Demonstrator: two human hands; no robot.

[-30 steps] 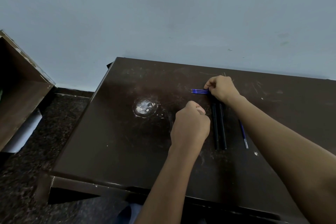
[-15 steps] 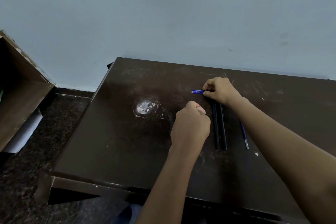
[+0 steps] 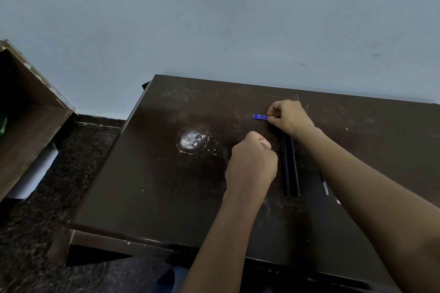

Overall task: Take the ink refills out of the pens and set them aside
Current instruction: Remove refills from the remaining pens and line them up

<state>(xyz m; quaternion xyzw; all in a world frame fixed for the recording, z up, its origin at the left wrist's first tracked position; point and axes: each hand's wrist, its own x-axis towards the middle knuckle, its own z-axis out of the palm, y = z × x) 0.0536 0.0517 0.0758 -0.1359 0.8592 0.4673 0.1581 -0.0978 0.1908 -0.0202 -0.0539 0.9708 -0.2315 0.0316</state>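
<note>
From my head, the one wide camera looks forward and down, close over the table [image 3: 166, 197], facing the wall [image 3: 214, 19].

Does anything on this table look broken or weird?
Yes. The dark table has a round whitish patch to the left of the left hand, where the finish looks scraped away. Pale scratches mark the top just beyond the right hand, which pinches the blue refills. Nothing looks spilled.
</note>
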